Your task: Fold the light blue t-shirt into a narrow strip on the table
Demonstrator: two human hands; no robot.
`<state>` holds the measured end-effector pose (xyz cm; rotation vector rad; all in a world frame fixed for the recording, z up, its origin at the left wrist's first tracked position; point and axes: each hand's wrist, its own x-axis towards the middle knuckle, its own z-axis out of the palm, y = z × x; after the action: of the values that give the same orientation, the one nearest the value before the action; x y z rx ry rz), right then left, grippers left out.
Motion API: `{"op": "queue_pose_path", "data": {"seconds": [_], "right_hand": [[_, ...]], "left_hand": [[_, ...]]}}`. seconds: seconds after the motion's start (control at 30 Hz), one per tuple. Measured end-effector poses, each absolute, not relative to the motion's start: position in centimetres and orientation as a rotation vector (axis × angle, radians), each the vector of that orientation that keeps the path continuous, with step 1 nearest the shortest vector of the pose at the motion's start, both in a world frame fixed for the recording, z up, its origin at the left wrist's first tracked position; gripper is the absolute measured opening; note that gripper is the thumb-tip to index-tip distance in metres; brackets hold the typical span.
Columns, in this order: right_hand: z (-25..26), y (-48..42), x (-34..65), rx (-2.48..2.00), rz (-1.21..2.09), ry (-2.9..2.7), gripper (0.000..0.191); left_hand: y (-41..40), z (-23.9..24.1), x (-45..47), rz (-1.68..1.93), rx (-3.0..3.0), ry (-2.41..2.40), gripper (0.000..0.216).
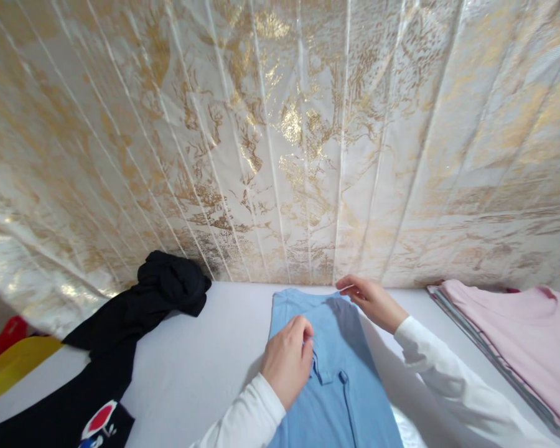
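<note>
A light blue shirt (329,398) lies lengthwise on the white surface, with one side and a sleeve folded over onto its body. My left hand (289,361) rests over its left part, fingers curled in and closed near the folded sleeve edge; the fabric at the fingertips is partly hidden. At the far right corner, by the neckline, the thumb and fingers of my right hand (371,303) pinch the edge of the shirt. A shadow of that hand falls across the upper right of the cloth.
A crumpled black garment (168,289) with a printed design lies on the left, beside yellow cloth (21,367) and red cloth (7,339). On the right is a stack of folded clothes topped by a pink shirt (518,342). A gold-patterned curtain (280,155) hangs behind the white surface (205,367).
</note>
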<state>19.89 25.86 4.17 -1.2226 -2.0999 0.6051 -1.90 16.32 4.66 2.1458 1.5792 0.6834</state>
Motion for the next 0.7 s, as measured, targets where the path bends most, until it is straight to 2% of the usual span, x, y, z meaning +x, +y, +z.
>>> {"op": "queue_pose_path", "data": {"seconds": [0.17, 0.2, 0.27, 0.33, 0.43, 0.57, 0.7], "right_hand": [[3.9, 20.9, 17.1, -1.137, 0.612, -2.332, 0.012], [3.9, 19.7, 16.1, -1.146, 0.62, -2.437, 0.011], [3.8, 17.9, 14.6, -1.222, 0.55, -2.596, 0.022], [3.7, 16.8, 13.8, -1.288, 0.453, -2.64, 0.02], [3.5, 16.7, 14.0, -1.297, 0.467, -2.543, 0.014], [3.6, 17.7, 15.0, -1.323, 0.733, -2.303, 0.007], [3.8, 18.1, 15.4, -1.322, 0.792, -2.193, 0.006]], "left_hand": [[16.2, 4.2, -3.9, 0.52, 2.178, 1.53, 0.023], [15.9, 4.0, -4.2, 0.509, 2.196, 1.51, 0.023], [15.2, 3.5, -4.6, 0.501, 2.254, 1.462, 0.024], [14.5, 3.1, -4.7, 0.499, 2.32, 1.441, 0.026], [14.1, 2.8, -4.4, 0.475, 2.4, 1.479, 0.021], [14.1, 3.0, -3.7, 0.472, 2.451, 1.547, 0.008], [14.0, 3.2, -3.5, 0.49, 2.455, 1.554, 0.009]]}}
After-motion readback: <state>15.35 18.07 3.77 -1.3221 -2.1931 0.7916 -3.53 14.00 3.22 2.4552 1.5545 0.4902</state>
